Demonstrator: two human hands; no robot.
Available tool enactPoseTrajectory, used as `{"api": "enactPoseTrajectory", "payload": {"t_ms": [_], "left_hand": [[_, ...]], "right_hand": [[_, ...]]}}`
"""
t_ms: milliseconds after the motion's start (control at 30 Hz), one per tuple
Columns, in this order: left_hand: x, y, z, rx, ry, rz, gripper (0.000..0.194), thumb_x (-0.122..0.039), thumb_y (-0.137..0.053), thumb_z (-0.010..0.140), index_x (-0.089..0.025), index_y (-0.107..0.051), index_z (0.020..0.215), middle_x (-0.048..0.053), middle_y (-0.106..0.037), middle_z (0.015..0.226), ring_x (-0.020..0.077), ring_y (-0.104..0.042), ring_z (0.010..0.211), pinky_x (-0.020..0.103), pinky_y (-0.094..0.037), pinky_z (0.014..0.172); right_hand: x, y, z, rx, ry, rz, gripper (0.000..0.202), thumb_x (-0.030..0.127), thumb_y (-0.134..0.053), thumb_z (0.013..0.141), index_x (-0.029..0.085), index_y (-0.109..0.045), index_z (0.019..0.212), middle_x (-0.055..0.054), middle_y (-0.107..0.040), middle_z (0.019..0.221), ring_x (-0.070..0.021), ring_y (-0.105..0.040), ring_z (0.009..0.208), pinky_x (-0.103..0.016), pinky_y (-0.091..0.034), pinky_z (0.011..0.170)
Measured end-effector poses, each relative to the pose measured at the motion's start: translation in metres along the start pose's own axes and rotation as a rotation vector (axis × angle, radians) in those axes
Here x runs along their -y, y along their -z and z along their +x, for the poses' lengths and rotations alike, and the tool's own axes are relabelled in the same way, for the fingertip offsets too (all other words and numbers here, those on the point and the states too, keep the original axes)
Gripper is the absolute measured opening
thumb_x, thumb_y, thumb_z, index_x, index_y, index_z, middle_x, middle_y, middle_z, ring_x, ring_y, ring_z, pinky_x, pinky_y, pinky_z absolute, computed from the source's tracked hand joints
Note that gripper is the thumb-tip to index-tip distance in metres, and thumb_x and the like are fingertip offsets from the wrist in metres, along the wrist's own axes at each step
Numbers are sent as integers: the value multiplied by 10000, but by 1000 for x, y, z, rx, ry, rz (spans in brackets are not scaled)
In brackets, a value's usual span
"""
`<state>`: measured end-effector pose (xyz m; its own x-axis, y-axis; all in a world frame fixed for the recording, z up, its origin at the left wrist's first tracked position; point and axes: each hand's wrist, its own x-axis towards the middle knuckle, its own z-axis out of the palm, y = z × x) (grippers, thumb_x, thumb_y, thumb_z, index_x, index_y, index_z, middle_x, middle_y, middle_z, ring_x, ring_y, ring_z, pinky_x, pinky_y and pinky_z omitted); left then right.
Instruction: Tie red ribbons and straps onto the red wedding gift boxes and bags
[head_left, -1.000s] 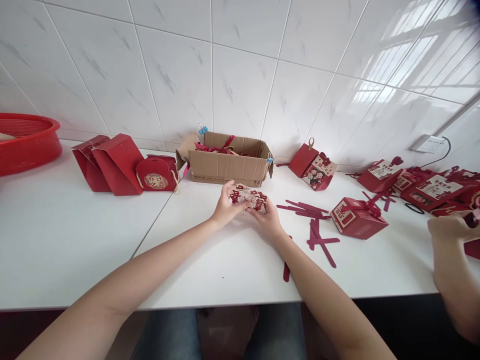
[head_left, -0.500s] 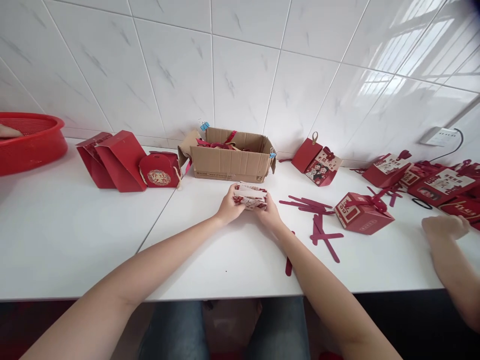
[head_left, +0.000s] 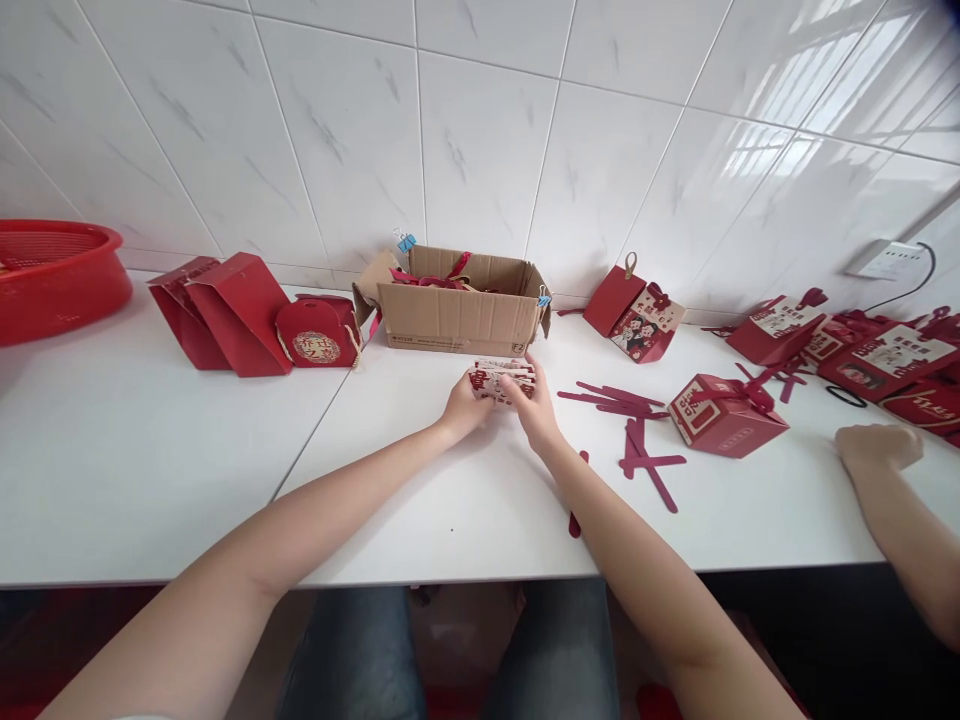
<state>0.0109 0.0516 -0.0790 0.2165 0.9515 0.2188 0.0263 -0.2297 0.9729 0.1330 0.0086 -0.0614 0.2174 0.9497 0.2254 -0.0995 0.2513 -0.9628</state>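
Note:
A small red-and-white patterned paper piece [head_left: 491,381], which looks like a folded box or a stack of packets, is held between both hands over the white table. My left hand [head_left: 466,408] grips its left side. My right hand [head_left: 534,405] wraps its right side, with the thumb on its front face. Just behind stands an open cardboard box [head_left: 457,318] holding red ribbons and straps. Dark red strips [head_left: 615,402] lie to the right of my right hand, and another strip [head_left: 575,520] is beside my right forearm.
Red boxes [head_left: 244,315] and a round-topped box [head_left: 319,332] stand left, beyond them a red basket [head_left: 67,290]. At right are a ribboned box [head_left: 727,420], more gift boxes [head_left: 892,360] and another person's hand [head_left: 877,445]. The table edge [head_left: 450,580] is near.
My right thumb has moved onto the front of the patterned piece, which now looks more closed and tilted. The hand over the red basket has left view. The camera view has shifted slightly.

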Motion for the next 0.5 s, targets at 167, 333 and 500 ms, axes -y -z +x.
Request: {"api": "enactPoseTrajectory", "payload": {"t_ms": [167,333,500], "left_hand": [[-2,-8,-13,75,-21,19,703,-20,-549,590,-209,-403,1251,59,-643,1009,224,-622,911,366,-498,792],[-6,-11,-16,63,-39,1,818,-16,-573,600,-226,-281,1335,64,-616,1064,210,-610,949,355,-485,828],[-17,-18,-21,17,-20,-146,437,-94,-612,654,-209,-480,1054,51,-629,1018,197,-611,949,326,-486,831]], "right_hand": [[0,-4,3,-200,-77,81,351,511,-606,740,187,-611,874,-53,-646,903,-208,-623,870,-333,-521,771],[2,-1,3,-195,-68,101,317,427,-563,763,226,-609,1004,-42,-641,1062,-198,-604,969,-301,-517,782],[14,-5,-4,-205,-69,122,472,486,-566,777,271,-487,1189,-36,-639,994,-192,-624,903,-309,-521,750]]}}
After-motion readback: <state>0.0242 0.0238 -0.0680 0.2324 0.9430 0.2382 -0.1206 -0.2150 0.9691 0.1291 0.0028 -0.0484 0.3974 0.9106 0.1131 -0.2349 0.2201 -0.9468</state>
